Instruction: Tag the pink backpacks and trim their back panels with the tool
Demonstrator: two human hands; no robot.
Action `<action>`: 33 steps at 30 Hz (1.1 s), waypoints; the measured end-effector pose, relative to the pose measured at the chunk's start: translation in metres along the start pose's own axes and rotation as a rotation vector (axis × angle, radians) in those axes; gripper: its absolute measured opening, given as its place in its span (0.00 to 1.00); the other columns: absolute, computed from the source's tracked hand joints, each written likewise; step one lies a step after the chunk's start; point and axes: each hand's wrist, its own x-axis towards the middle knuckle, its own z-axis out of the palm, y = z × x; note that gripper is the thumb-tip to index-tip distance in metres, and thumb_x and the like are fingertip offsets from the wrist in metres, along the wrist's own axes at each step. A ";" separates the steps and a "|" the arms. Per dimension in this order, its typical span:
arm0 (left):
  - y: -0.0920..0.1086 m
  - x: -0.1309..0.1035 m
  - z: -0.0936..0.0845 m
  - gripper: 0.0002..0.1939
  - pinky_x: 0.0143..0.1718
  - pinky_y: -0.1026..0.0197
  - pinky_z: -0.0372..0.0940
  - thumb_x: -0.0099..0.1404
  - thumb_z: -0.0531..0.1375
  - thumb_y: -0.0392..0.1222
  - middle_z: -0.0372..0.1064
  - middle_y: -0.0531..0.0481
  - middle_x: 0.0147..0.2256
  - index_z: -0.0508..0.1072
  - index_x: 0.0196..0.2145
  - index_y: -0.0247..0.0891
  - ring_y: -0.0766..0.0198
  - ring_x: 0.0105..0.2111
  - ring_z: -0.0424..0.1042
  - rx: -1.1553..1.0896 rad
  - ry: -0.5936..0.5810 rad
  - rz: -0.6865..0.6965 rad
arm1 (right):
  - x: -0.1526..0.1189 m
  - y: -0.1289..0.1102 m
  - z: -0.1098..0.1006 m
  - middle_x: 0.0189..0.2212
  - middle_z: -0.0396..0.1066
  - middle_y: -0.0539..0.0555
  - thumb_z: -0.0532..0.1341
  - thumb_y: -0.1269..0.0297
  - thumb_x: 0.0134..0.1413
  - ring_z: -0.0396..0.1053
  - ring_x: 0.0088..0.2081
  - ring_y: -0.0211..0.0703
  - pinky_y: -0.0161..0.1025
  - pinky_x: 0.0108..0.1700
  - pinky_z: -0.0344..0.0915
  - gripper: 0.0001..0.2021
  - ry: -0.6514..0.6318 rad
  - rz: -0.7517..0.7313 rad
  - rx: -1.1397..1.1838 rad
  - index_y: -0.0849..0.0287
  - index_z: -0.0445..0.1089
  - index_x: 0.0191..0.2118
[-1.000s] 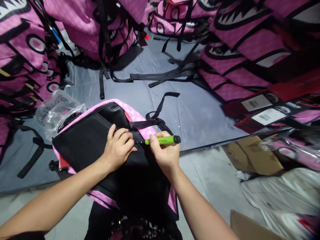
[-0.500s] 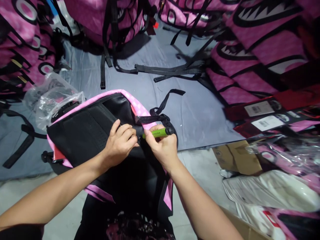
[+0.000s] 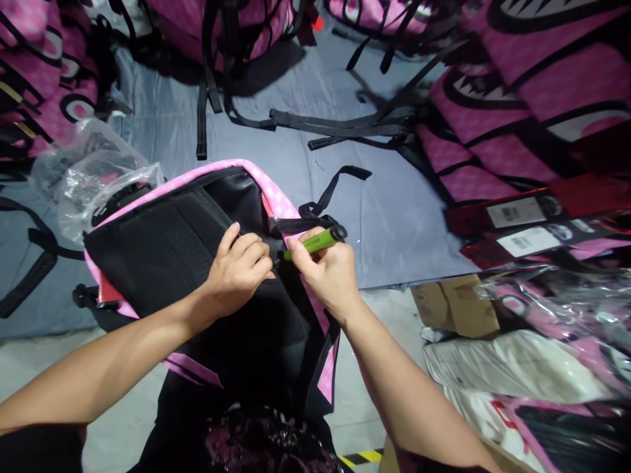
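A black and pink backpack lies in front of me at the table's near edge, its black side up and partly over my lap. My right hand is closed around a green marker with a black end, its tip pointing left at the black fabric. Beside it, my left hand rests on the backpack with fingers curled, pinching the fabric near the marker's tip. What exactly lies between those fingers is partly hidden.
Pink backpacks with shark teeth are piled at the right, others at the back and left. Loose black straps cross the grey table cover. A clear plastic bag lies left. Below right are a cardboard box and white bags.
The marker's black end has tilted up and its tip has moved slightly right. My left hand stays on the fabric. The whole view has shifted a little.
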 end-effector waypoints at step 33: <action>-0.002 0.003 0.003 0.14 0.65 0.46 0.47 0.69 0.57 0.50 0.71 0.50 0.35 0.71 0.32 0.38 0.61 0.43 0.67 -0.010 -0.053 0.029 | 0.014 0.007 -0.002 0.13 0.64 0.50 0.54 0.52 0.62 0.65 0.15 0.38 0.35 0.21 0.53 0.21 -0.128 -0.171 -0.246 0.58 0.65 0.21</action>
